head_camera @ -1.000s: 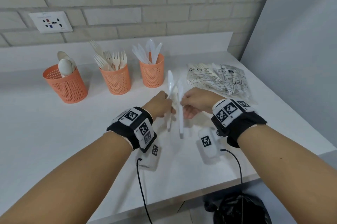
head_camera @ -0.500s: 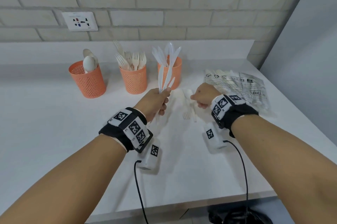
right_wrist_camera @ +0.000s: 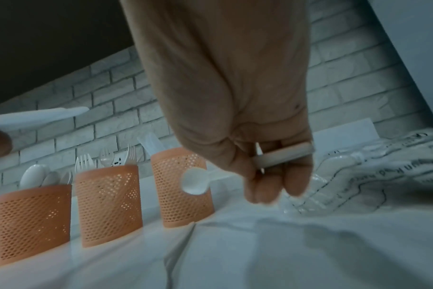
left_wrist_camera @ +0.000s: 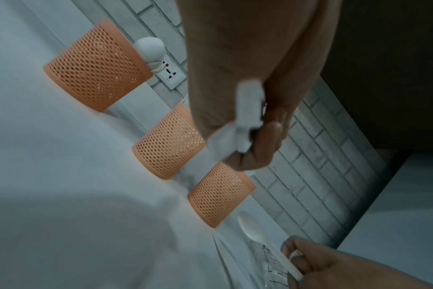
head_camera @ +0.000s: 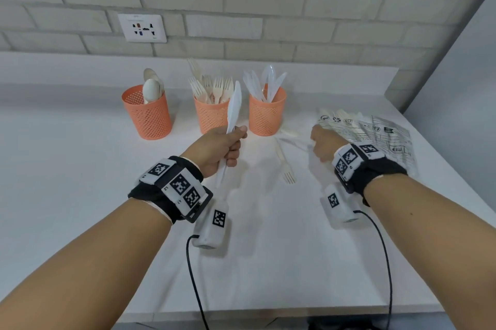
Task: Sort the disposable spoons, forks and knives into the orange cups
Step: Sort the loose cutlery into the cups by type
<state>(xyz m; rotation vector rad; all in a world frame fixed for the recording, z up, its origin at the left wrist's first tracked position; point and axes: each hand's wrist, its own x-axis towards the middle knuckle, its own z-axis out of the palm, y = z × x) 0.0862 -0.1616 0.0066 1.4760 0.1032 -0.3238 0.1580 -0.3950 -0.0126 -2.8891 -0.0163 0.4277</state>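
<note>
right, the left hand (head_camera: 220, 148) is up off the counter (head_camera: 80, 182), fingers curled tight around the handle of a white knife (head_camera: 233, 106), blade pointing up in front of the gap between the fork cup (head_camera: 212, 115) and the knife cup (head_camera: 265, 112). from the left wrist the handle end (left_wrist_camera: 247, 109) sits clamped against the palm, though it's blurred there

over on the other side, the right hand (head_camera: 322, 148) is low by the counter, pinching the handle of a white spoon (right_wrist_camera: 195, 180), bowl hanging out toward the knife cup (right_wrist_camera: 183, 187); the head view hides that spoon behind the knuckles, the right wrist view shows it plainly

three orange mesh cups in a row along the back: spoon cup (head_camera: 147, 115) furthest left with a few spoons standing in it, fork cup in the middle bristling with tines, knife cup last with clear blades fanned out. one loose fork (head_camera: 284, 166) lies flat on the counter between the hands, tines toward the person. crumpled plastic wrappers (head_camera: 375, 133) sit just beyond the right hand. a wall socket (head_camera: 142, 27) is set in the brick above the cups
</note>
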